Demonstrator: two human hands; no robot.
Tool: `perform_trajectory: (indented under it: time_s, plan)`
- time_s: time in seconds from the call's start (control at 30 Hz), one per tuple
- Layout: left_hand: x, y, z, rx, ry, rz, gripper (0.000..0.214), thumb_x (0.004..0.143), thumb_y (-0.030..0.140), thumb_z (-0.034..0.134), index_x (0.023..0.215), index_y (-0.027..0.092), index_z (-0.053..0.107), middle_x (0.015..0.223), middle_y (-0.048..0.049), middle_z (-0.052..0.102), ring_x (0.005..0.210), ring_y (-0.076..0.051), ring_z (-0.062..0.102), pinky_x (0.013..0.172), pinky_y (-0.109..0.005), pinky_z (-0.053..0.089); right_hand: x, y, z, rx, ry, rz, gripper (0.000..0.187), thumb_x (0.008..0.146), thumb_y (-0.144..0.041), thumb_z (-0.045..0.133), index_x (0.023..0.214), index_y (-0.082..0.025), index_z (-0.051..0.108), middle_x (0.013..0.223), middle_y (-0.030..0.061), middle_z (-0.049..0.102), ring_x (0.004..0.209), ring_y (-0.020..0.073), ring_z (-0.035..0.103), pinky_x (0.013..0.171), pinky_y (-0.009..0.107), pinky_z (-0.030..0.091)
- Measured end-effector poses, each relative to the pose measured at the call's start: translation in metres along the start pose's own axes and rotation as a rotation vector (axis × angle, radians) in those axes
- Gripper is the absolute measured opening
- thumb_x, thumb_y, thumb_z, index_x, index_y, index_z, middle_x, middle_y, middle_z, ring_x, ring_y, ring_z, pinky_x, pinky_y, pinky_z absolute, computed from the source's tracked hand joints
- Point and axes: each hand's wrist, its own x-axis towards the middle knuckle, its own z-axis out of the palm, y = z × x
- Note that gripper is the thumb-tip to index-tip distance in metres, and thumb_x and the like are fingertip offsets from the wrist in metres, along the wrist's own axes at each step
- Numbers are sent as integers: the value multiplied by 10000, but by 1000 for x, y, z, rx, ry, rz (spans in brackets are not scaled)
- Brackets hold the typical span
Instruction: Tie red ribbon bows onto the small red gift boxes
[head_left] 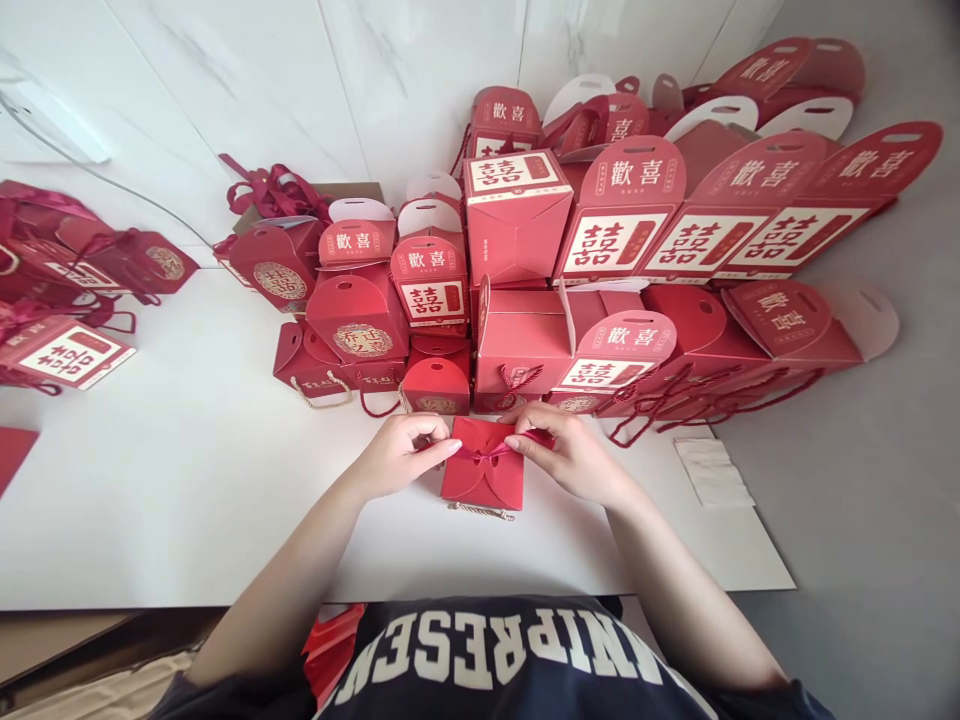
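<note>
Our left hand (409, 455) and right hand (570, 455) sit on either side of a small red gift box (480, 475), which lies flat on the white table (187, 500). Our fingers (442, 440) are closed on both sides, pinching a dark red ribbon (491, 452) across the box's top. Just below the box lies a twisted gold cord (480, 511). Behind it, stacked red boxes (517, 215) printed with double-happiness characters rise in rows; to its right, well apart, lies a white paper sheet (712, 472).

Bright even indoor light, faint soft shadow beneath the red gift box (480, 478), mild sheen on the white tabletop (187, 510), wide-angle bowing toward frame edges, focus sharp throughout
</note>
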Motion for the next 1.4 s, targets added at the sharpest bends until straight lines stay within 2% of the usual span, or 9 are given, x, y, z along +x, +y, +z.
perform_trajectory:
  time_s: [0.3, 0.43, 0.77, 0.87, 0.97, 1.1, 1.17, 1.3, 1.4]
  plan:
    - [-5, -4, -4, -101, -79, -67, 376, 904, 394, 582, 644, 156, 451, 635, 34, 435, 589, -83, 392, 559, -229, 316, -3, 2, -1, 23, 15, -17, 196, 959, -294, 567, 789, -199, 570, 1074, 58, 610, 998, 191, 581, 870, 313, 435]
    - [-7, -2, -7, -98, -144, -102, 387, 870, 427, 628, 639, 143, 501, 591, 43, 405, 548, -69, 345, 510, -218, 265, -8, 0, -4, -77, 56, 0, 224, 952, -345, 581, 784, -197, 589, 928, 39, 556, 843, 162, 557, 787, 293, 431]
    - [-6, 2, -7, -110, -84, -223, 446, 839, 440, 643, 577, 164, 411, 498, 71, 322, 445, -46, 317, 434, -171, 314, -14, -1, -8, -125, 11, -4, 280, 974, -313, 543, 725, -184, 528, 825, 17, 535, 745, 141, 508, 704, 273, 386]
    - [-6, 7, -10, -68, -37, -290, 449, 817, 482, 661, 588, 167, 435, 473, 66, 376, 422, -55, 362, 404, -171, 328, -17, -5, -10, -125, -5, 50, 288, 973, -335, 538, 728, -185, 539, 781, 12, 551, 713, 142, 503, 676, 272, 379]
    - [-7, 16, -15, -54, -17, -346, 387, 828, 482, 656, 653, 168, 514, 507, 25, 558, 444, -93, 500, 431, -195, 408, -22, -14, -16, -34, -157, 98, 322, 971, -391, 535, 727, -183, 566, 720, 3, 565, 672, 133, 495, 636, 261, 376]
    - [-8, 31, -20, 3, -5, -221, 288, 854, 438, 650, 753, 170, 618, 689, -20, 704, 635, -131, 632, 605, -226, 498, -25, -22, -22, 149, -399, 184, 368, 961, -463, 533, 725, -183, 564, 669, -8, 576, 608, 120, 510, 589, 243, 389]
    - [-9, 34, -21, 32, -51, -209, 317, 856, 457, 645, 733, 166, 625, 668, -16, 690, 632, -125, 616, 607, -222, 485, -24, -20, -20, 216, -409, 232, 371, 968, -481, 512, 745, -187, 546, 666, -12, 580, 606, 122, 527, 604, 242, 409]
    - [-11, 28, -20, -19, -206, -304, 380, 861, 497, 623, 696, 155, 601, 562, 2, 614, 535, -109, 556, 545, -220, 456, -19, -9, -13, 335, -322, 224, 407, 1001, -512, 416, 780, -189, 528, 717, -15, 542, 660, 124, 499, 668, 246, 411]
    - [-11, 20, -19, -63, -231, -310, 355, 845, 476, 647, 705, 153, 602, 593, 7, 605, 548, -105, 550, 550, -219, 457, -17, -1, -9, 344, -268, 186, 423, 979, -529, 462, 752, -179, 530, 730, -12, 507, 677, 121, 466, 658, 242, 380]
